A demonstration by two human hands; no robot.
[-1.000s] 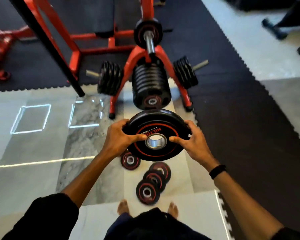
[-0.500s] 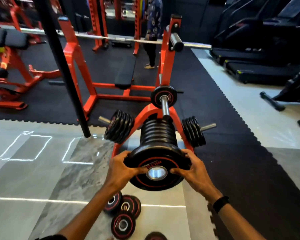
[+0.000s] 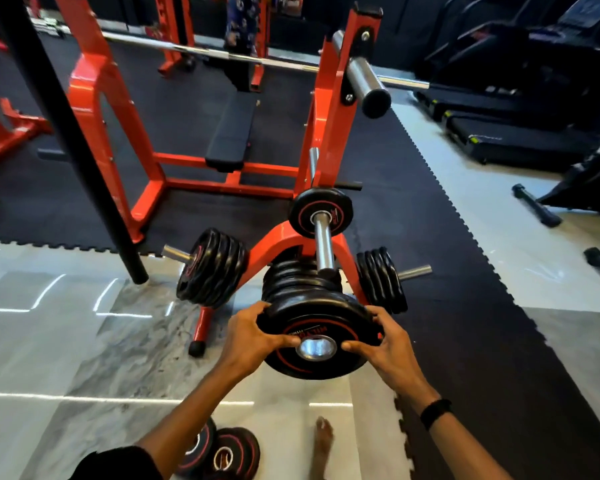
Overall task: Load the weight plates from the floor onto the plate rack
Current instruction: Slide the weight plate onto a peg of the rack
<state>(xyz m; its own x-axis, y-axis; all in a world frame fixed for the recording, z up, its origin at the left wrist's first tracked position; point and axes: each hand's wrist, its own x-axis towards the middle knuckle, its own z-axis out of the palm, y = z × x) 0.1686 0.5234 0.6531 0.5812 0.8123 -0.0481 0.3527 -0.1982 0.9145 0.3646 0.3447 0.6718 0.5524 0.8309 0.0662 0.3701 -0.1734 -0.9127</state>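
**Q:** What stood at the left?

**A:** A black post crossed the view down to the marble floor. Behind it stood a red bench frame with a black bench pad, on the dark mat. Near the lower edge, small plates lay on the floor beside my bare foot.

**Q:** And your left grip?

**A:** My left hand was clamped on the left rim of the weight plate: fingers curled over the edge, thumb on the face next to the steel hub.

**Q:** Where was that plate?

**A:** Off the floor, held between both hands, its red-ringed face turned toward me. It sat directly in front of the front stack on the red plate rack. I could not tell whether its bore was on the peg.

**Q:** What else did the rack carry?

**A:** A left stack on a side peg, a single small plate on the upper peg, and a right stack on the opposite side peg.

**Q:** And the right grip?

**A:** My right hand clamped the plate's right rim in the same way, thumb toward the hub. A black band circled that wrist.

**Q:** Farther right?

**A:** Treadmills stood on the pale floor.
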